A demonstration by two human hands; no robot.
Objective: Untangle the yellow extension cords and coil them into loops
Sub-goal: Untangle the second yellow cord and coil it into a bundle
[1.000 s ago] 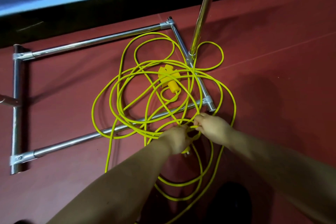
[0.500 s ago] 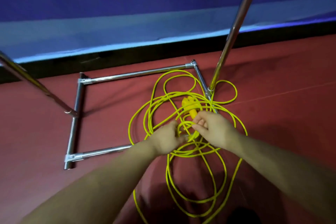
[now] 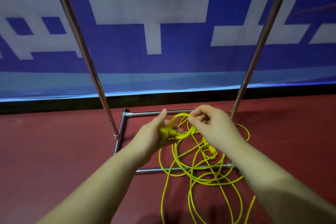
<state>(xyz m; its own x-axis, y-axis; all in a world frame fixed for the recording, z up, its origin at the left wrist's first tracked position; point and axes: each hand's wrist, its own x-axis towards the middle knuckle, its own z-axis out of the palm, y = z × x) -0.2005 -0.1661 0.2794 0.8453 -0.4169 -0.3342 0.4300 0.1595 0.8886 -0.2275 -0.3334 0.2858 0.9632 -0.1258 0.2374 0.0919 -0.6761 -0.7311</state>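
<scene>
Two hands work one yellow cord: the left hand grips its bundled end, the right hand pinches a small loop; the rest sprawls tangled across the red floor.

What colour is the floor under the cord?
Dark red floor, seen in the head view, beneath the yellow cord.

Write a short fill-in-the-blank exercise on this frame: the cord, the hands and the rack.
1. The left hand holds a small loop of the ____ cord.
2. The right hand pinches the top of that same ____.
3. The rest of the cord lies tangled on the ____ floor.
4. Some strands cross the near bar of the ____ rack base.

Missing words: yellow; loop; red; metal
</scene>
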